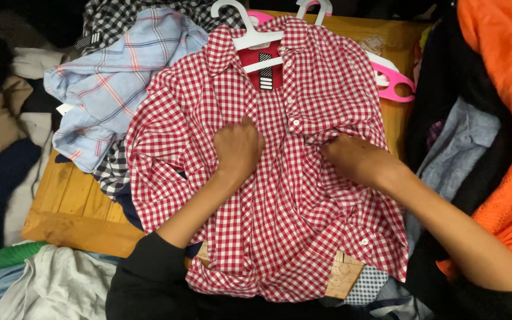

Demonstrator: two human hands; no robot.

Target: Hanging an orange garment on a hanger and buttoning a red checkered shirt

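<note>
A red and white checked shirt (303,201) lies spread on a wooden board (78,201), still on a white hanger (250,37) at its collar. My left hand (238,148) is closed in a fist on the shirt's front, left of the button placket. At the right side of the placket, my right hand (357,159) pinches the cloth, which bunches in folds around its fingers. The shirt's buttons run down the middle between my two hands.
A light blue plaid shirt (114,83) and black-and-white checked cloth (111,172) are heaped at the upper left. A pink hanger (395,89) lies at the upper right. Orange cloth (505,65) and dark garments hang on the right. Grey and green clothes (48,278) lie at the lower left.
</note>
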